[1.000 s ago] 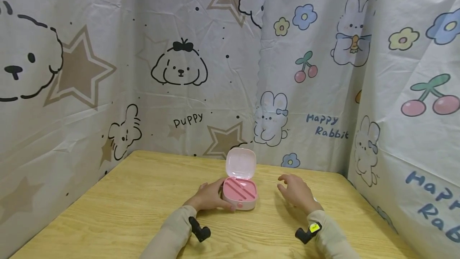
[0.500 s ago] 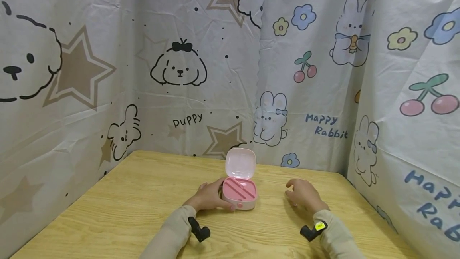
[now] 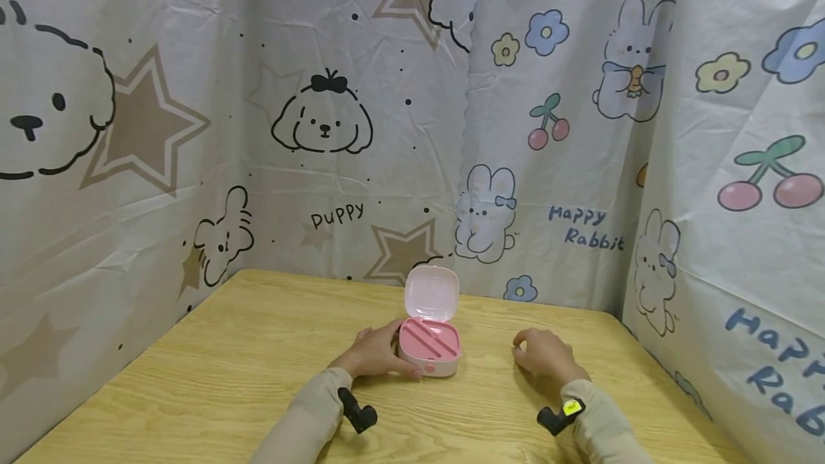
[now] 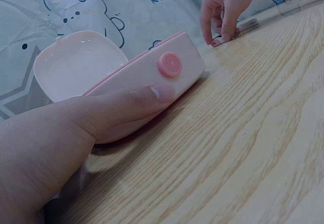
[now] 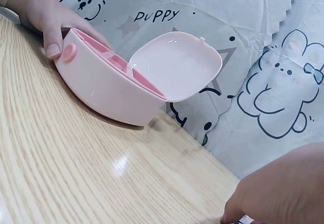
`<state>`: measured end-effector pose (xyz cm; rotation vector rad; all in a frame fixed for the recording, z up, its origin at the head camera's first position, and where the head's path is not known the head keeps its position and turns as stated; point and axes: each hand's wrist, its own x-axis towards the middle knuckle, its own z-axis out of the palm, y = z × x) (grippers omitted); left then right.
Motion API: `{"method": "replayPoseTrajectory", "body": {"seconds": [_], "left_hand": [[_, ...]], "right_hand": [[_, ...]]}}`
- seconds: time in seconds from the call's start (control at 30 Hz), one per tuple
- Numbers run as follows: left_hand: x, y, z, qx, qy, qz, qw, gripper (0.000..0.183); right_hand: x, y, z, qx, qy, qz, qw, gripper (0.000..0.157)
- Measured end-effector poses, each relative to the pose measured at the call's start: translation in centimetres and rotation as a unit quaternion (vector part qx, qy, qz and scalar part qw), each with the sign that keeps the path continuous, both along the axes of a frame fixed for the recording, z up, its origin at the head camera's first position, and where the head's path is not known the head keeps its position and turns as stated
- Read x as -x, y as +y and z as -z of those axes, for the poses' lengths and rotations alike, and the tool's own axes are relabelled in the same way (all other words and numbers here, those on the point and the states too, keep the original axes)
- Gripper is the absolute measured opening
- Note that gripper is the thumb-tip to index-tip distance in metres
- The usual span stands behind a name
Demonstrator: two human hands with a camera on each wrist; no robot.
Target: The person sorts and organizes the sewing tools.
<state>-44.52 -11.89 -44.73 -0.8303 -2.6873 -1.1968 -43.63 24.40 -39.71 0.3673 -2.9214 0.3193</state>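
Note:
A small pink case (image 3: pixel 429 367) with a round button on its front stands on the table, its pale lid (image 3: pixel 432 293) raised at the back. Slanting dividers cross its darker pink inside. My left hand (image 3: pixel 376 354) grips the case's left side, thumb (image 4: pixel 132 100) along the front below the button. To the right of the case, my right hand (image 3: pixel 546 356) is low at the table with bent fingers. In the left wrist view its fingertips pinch a small reddish thing with a clear, shiny part (image 4: pixel 248 26). The hand mostly hides this thing in the head view; its kind is unclear.
The wooden table (image 3: pixel 258 335) reaches back to printed curtains (image 3: pixel 322 185), which close in the left, back and right. Each wrist carries a black camera mount, such as the left one (image 3: pixel 357 412).
My right hand has moved a little to the right, away from the case, and come lower, its fingers now more bent. The left hand and case have stayed in place.

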Motion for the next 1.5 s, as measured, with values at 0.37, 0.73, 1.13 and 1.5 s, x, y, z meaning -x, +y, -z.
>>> {"method": "replayPoseTrajectory", "body": {"seconds": [0.37, 0.73, 1.13, 1.5], "left_hand": [[-0.14, -0.11, -0.26, 0.004, 0.008, -0.005, 0.9999, 0.114], [-0.14, 0.13, -0.21, 0.009, 0.001, -0.01, 0.9999, 0.111], [-0.6, 0.07, -0.59, 0.008, -0.01, -0.009, 0.9999, 0.108], [-0.2, 0.06, -0.29, 0.008, -0.004, -0.008, 0.9999, 0.107]], "right_hand": [[-0.06, -0.29, 0.1, 0.01, 0.008, 0.024, 1.0, 0.021], [0.37, -0.46, 0.67, 0.03, 0.016, 0.035, 0.999, 0.022], [0.47, -0.36, 0.79, 0.03, 0.022, 0.037, 0.999, 0.02], [0.5, -0.37, 0.65, 0.039, 0.059, 0.026, 0.997, 0.019]]}}
